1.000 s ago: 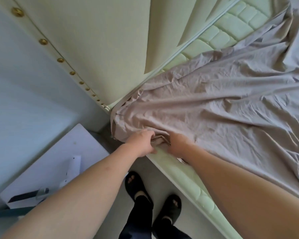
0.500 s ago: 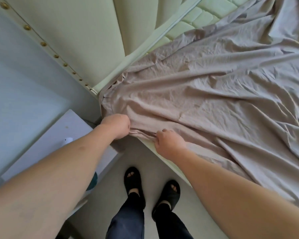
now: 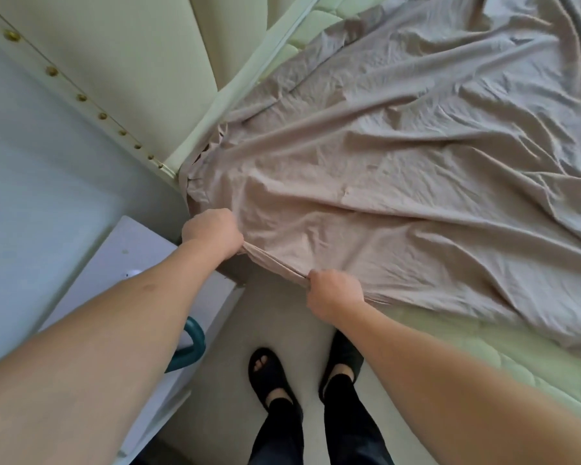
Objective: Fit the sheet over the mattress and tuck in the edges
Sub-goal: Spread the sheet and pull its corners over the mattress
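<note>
One corner of the job is under way and little else, by my reading. The sheet [image 3: 399, 182] lies rumpled across the mattress [image 3: 503, 350], and beyond my grip a strip of quilted top near the headboard [image 3: 141, 68] shows bare; to the right of my grip the mattress side is uncovered too. So this corner needs pulling down and tucking, and the rest of the edges remain, I judge. My left hand [image 3: 212, 234] is fisted around the sheet's hem at the mattress corner, just above the white bedside table [image 3: 121, 263]. My right hand [image 3: 334, 292] is curled tight on the same hem further along, with the fabric stretched taut between the two fists.
</note>
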A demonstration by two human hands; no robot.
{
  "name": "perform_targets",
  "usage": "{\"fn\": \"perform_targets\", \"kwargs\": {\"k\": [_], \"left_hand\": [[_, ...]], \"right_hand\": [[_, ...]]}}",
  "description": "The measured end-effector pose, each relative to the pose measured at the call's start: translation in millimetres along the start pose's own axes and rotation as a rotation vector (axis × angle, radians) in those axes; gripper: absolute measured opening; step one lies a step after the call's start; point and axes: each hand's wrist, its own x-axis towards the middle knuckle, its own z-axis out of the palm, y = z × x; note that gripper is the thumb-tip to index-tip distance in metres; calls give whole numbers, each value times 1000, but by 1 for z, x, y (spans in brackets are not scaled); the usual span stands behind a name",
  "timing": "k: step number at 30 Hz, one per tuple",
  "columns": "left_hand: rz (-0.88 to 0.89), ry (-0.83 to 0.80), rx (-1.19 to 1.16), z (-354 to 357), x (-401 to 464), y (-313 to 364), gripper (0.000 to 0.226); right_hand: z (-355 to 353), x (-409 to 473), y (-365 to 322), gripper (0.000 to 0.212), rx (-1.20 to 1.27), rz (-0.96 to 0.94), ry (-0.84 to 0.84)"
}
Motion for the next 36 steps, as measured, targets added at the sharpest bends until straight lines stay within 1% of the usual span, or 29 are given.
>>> {"fn": "perform_targets", "kwargs": {"k": [1, 2, 3, 4, 5, 6, 8, 9, 12, 15, 18, 21, 23, 26, 27, 31, 34, 36], "left_hand": [[-5, -57, 45, 1, -3, 1, 7], [4, -129, 114, 4, -7, 2, 6], [18, -191, 179, 5, -11, 4, 4], [52, -233, 218, 8, -15, 9, 5], [97, -261, 216, 9, -18, 15, 10], [155, -280, 185, 8, -19, 26, 15], [274, -283, 79, 5, -22, 49, 24], [338, -281, 27, 2, -26, 67, 25], [489, -278, -91, 3, -41, 118, 20], [569, -291, -162, 18, -62, 176, 10], [672, -275, -169, 42, -85, 234, 12], [757, -244, -139, 72, -117, 300, 17], [791, -205, -119, 88, -134, 333, 18], [838, -153, -65, 113, -164, 392, 16], [859, -156, -40, 123, -176, 414, 14], [943, -281, 74, 156, -220, 494, 7], [926, -356, 106, 178, -241, 545, 33], [926, -323, 130, 187, -248, 568, 43]], "right_hand": [[1, -3, -3, 19, -23, 49, -81], [6, -6, -4, 20, 3, 64, -197], [8, -6, -7, 25, 53, 37, -295], [10, -10, -9, 28, 114, 21, -333], [12, -13, -11, 28, 185, 16, -304], [12, -17, -9, 23, 264, 42, -232], [9, -21, -2, 15, 329, 106, -95], [9, -28, 8, 16, 340, 146, -70], [12, -47, 49, 31, 335, 263, -83], [27, -79, 112, 32, 292, 384, -106], [49, -118, 180, 30, 313, 581, -56], [74, -155, 246, 35, 367, 792, 131], [82, -170, 279, 41, 355, 882, 229], [93, -193, 337, 43, 372, 968, 280], [99, -202, 359, 44, 384, 987, 293], [117, -238, 438, 46, 351, 1003, 319], [127, -257, 494, 37, 285, 951, 320], [134, -264, 521, 45, 243, 830, 329]]}}
